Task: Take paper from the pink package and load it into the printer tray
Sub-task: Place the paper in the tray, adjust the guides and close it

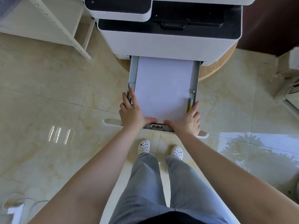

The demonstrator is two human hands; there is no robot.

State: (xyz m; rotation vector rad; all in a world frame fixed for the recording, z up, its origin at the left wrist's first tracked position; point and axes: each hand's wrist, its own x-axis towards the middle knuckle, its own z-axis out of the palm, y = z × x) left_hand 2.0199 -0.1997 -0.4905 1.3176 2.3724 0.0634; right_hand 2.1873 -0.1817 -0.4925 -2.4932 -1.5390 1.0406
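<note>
The white printer [169,44] stands at the top centre with its grey paper tray [196,73] pulled out toward me. A stack of white paper [163,88] lies flat in the tray. My left hand [131,113] is at the stack's near left corner, fingers along the left edge and thumb along the near edge. My right hand [189,121] mirrors it at the near right corner, fingers beside the tray's right guide. Both hands clasp the stack at its corners. The pink package is not in view.
The printer sits on a round wooden table [216,68]. A white metal shelf frame [64,31] stands at the upper left and a white appliance [289,89] at the right. My feet in white clogs [144,146] are on the glossy tiled floor below the tray.
</note>
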